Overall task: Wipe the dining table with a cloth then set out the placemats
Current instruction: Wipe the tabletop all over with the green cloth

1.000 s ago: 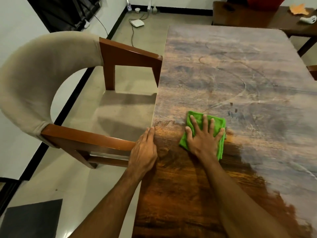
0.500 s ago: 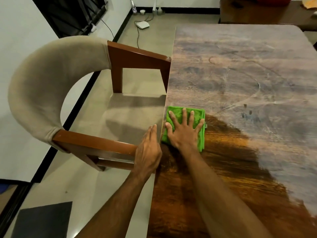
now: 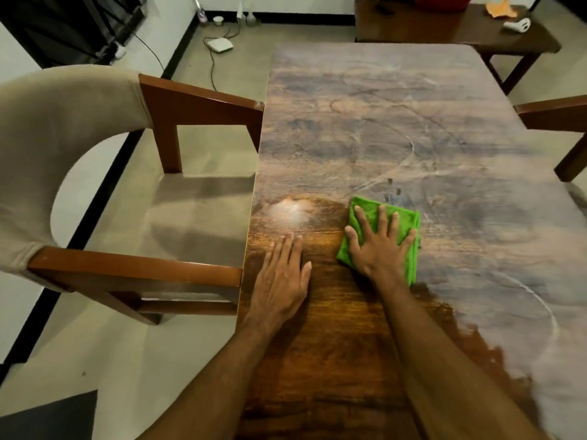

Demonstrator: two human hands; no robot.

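From where I stood, the job was barely a third done. The near left part of the table showed dark, clean wood, while the far half and the whole right side were still grey with dust, and a pale patch was left close to the left edge. No placemats could be seen anywhere, so I judged that step had not begun.

The right hand lay flat on the green cloth, fingers spread wide and pressing it to the wood, right at the border between clean and dusty. The left hand rested flat on the wiped wood just beside it, fingers straight and close together.

Half a second before, the cloth had been at the table's left edge, beside the chair; it had since swept right, toward the middle. The left hand had come in from the edge onto the tabletop
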